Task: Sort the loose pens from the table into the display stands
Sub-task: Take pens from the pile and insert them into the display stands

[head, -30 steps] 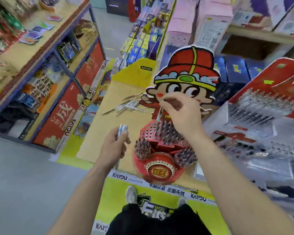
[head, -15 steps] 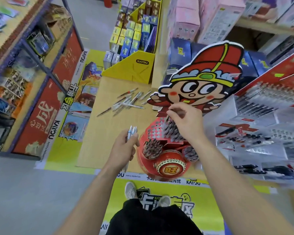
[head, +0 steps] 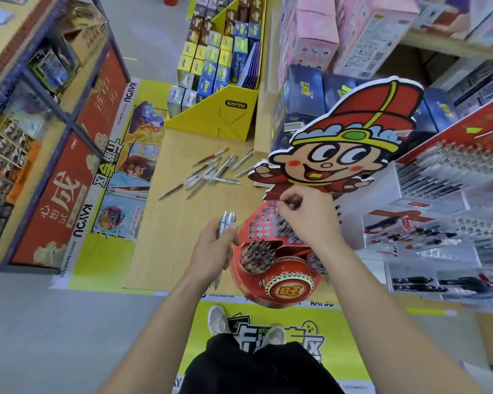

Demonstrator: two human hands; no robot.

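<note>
The loose pens (head: pixel 208 173) lie in a scattered heap on the wooden table (head: pixel 160 245), ahead of both hands and off to the left. Most of their long axes run diagonally from near-left to far-right. A bundle of pens (head: pixel 227 221) stands roughly upright in the left hand (head: pixel 211 251), whose fingers are curled round the barrels with the tops poking out above. This hand sits just beside the left edge of the red display stand (head: pixel 268 231).

The right hand (head: pixel 305 218) is over the stand's perforated upper tier. Its fingertips are drawn together in a pinch on what looks like a single pen (head: pixel 292 204) with a dark top, though motion blur hides whether it is seated in a hole. Empty holes show on the tier's left part, while the round cups below are packed.

The next pen probably comes from the bundle, which is close to the right hand's left with its axis already near vertical. The heap is nearer the left hand, which is full. A cartoon cutout (head: pixel 345 155) rises behind the stand, with clear pen racks (head: pixel 439 223) to the right.
</note>
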